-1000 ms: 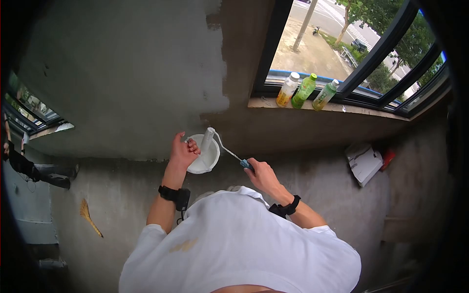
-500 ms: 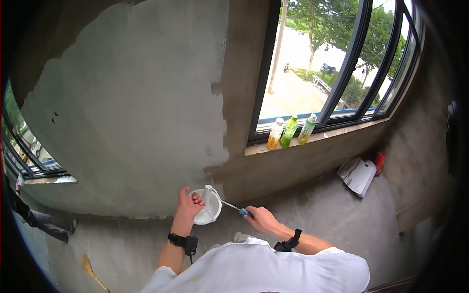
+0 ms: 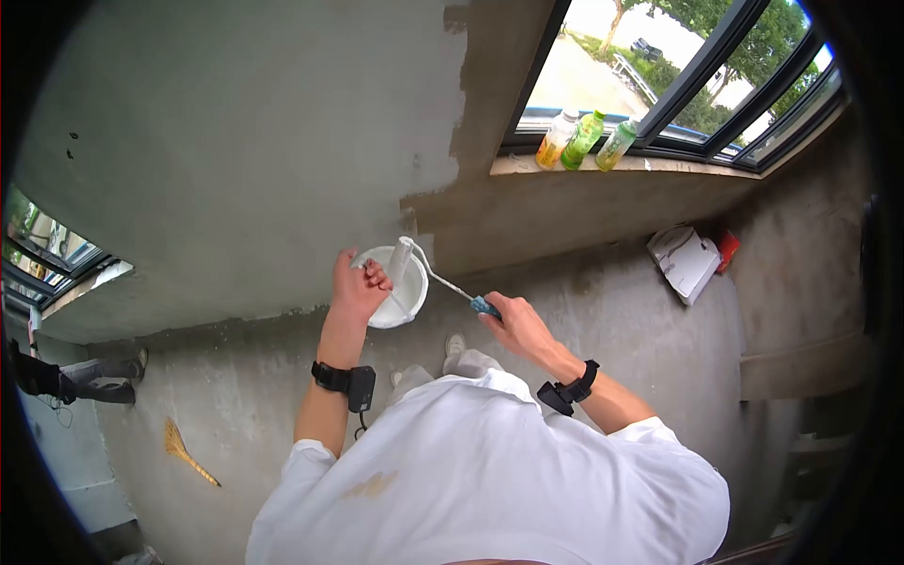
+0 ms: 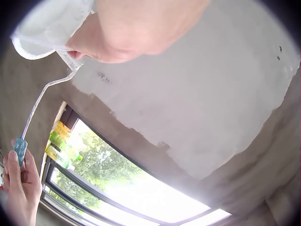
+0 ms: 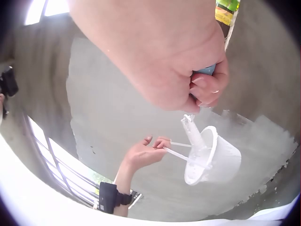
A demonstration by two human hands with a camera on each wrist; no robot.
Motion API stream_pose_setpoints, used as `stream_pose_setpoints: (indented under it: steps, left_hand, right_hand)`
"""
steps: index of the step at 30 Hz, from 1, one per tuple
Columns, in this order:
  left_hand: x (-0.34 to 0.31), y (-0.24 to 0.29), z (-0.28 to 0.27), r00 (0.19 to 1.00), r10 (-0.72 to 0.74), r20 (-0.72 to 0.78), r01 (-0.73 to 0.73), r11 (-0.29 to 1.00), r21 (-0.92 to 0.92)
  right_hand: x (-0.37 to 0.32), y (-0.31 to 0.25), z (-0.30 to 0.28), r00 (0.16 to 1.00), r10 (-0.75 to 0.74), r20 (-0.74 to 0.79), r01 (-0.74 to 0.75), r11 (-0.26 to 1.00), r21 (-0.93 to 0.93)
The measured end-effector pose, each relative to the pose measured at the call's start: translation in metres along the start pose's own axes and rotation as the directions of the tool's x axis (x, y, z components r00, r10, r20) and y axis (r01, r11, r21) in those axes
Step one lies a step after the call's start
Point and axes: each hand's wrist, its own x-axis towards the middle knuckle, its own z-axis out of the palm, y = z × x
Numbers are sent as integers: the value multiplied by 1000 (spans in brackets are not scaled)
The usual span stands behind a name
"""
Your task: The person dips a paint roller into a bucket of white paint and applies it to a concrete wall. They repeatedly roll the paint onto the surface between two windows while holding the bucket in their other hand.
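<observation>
My left hand (image 3: 361, 290) grips the thin white bail (image 5: 178, 154) of a white bucket (image 5: 228, 162), fingers curled round it. Whitish paint coats the bucket's inside. In my right hand (image 3: 520, 327) is the blue handle (image 3: 484, 306) of a paint roller, whose bent, paint-smeared rod (image 3: 441, 280) runs across to the bucket. The white roller sleeve (image 5: 192, 132) leans in the bucket's mouth with its upper end out past the rim. In the left wrist view, my left hand and the bucket's side hide part of the sleeve.
The wall (image 3: 273, 141) ahead carries a grey-white coat beside bare brown plaster. Several drink bottles (image 3: 584, 141) stand on the right window sill. A straw brush (image 3: 184, 452) lies on the floor at left, near another person's legs (image 3: 104, 377). A white box (image 3: 686, 264) sits at right.
The head view tipped up toward the window, then back down. Both hands keep their holds, and the roller sleeve stays in the bucket's mouth.
</observation>
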Motion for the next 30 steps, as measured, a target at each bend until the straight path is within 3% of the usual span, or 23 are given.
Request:
stream_pose_setpoints:
  steps: [8, 16, 18, 30]
  left_hand:
    - [3, 8, -5, 994, -27, 106, 24, 999, 31]
    - [3, 12, 1, 998, -39, 50, 38, 999, 7]
    - [2, 15, 5, 998, -32, 59, 32, 999, 9]
    - [0, 21, 14, 996, -20, 89, 18, 999, 29]
  right_hand:
    - [-5, -8, 6, 997, -24, -77, 25, 1000, 17]
    - [-1, -1, 10, 1000, 16, -22, -15, 1000, 11]
    - [0, 2, 5, 990, 126, 63, -137, 962, 235]
    - [1, 26, -10, 985, 162, -64, -146, 968, 204]
